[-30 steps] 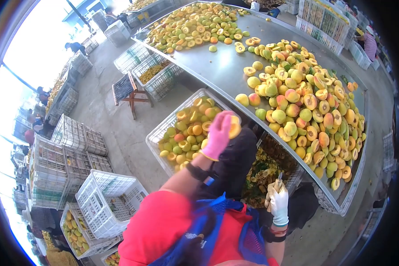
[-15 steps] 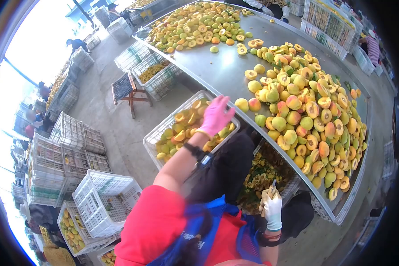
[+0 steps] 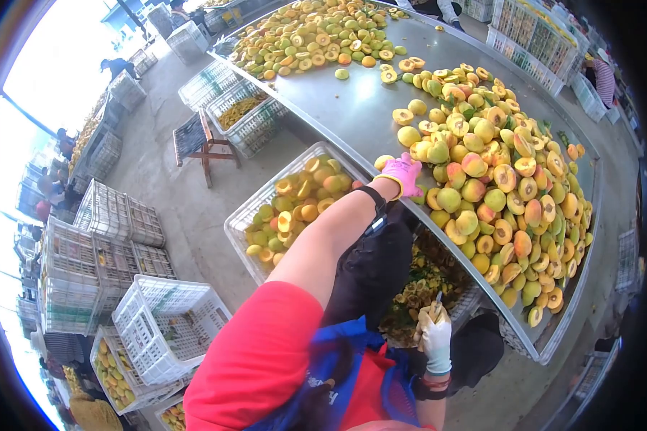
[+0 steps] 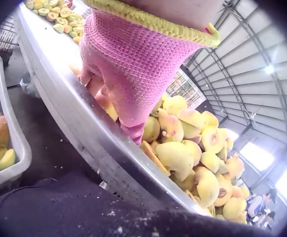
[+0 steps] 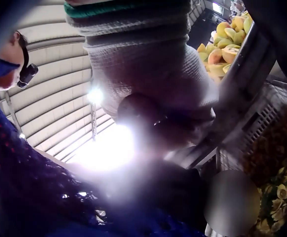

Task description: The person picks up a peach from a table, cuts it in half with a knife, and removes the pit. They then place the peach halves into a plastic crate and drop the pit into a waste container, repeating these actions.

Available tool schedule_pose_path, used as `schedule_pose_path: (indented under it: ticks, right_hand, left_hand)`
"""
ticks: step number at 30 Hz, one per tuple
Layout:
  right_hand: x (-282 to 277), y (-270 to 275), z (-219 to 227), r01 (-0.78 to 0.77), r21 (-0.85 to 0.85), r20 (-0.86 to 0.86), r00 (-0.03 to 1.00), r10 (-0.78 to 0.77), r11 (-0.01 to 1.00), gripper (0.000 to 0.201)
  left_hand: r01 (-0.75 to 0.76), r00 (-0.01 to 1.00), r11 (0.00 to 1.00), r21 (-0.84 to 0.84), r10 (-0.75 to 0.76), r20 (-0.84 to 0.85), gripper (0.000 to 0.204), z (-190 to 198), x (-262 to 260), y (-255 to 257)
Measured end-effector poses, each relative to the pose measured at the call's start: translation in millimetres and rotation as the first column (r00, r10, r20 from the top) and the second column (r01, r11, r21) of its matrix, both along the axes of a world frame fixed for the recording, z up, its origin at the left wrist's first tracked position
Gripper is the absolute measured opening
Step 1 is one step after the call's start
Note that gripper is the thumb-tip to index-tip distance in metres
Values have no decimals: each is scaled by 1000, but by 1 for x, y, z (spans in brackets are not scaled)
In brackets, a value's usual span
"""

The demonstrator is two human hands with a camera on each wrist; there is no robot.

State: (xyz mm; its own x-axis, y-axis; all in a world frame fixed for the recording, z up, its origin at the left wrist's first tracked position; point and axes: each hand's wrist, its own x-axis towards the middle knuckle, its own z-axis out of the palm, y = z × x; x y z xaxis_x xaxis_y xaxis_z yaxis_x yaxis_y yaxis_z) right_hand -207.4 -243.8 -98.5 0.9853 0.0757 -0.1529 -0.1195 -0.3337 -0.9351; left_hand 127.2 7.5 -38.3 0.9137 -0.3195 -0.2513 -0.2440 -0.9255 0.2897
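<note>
In a pink glove, the left hand [image 3: 402, 174] reaches over the near rim of the metal table [image 3: 352, 108]. Its bent fingers and thumb are around a reddish-yellow fruit [image 4: 104, 100], partly hidden by the glove [image 4: 133, 64]. Halved and whole fruits [image 3: 507, 179] are heaped beside it. The right hand [image 3: 436, 337], in a white glove with tan fingers, grips a small knife whose blade [image 3: 438, 295] points up above the fist, low in front of the body. The right wrist view shows this glove [image 5: 148, 74] from close by, its fingers dark and blurred.
A white crate [image 3: 241, 228] of cut fruit stands left of the knees. Below the table edge is a container of scraps [image 3: 417, 287]. An empty crate [image 3: 169, 323], stacked crates [image 3: 86, 266] and a folding stool [image 3: 194, 144] stand to the left. A second fruit heap [image 3: 309, 36] lies farther along the table.
The left hand held a cut fruit above the crate, was over the crate without it, then moved right to the table's fruit. The right hand has stayed low with the knife.
</note>
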Motion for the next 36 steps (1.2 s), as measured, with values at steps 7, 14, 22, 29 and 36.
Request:
schedule_pose_path:
  ticks: [7, 14, 22, 29, 36]
  right_hand:
    - [-3, -1, 2, 13, -29, 7, 1000, -13, 999, 11]
    - [2, 4, 19, 6, 70, -39, 999, -3, 998, 12]
    - [7, 13, 70, -31, -21, 52, 998, 32, 999, 19]
    - [14, 35, 119, -51, -10, 226, 973, 52, 999, 20]
    - [9, 47, 146, 10, -51, 329, 944, 7, 999, 19]
  left_hand:
    - [-47, 999, 995, -88, 45, -25, 58, -26, 13, -1]
    - [61, 994, 984, -170, -46, 96, 58, -52, 40, 17]
    - [-403, 863, -82, -912, -366, -348, 55, 51, -69, 7]
    - [-517, 793, -274, -811, -510, -334, 55, 80, -155, -24]
    - [-517, 779, -267, -813, -540, -318, 50, 91, -209, -44]
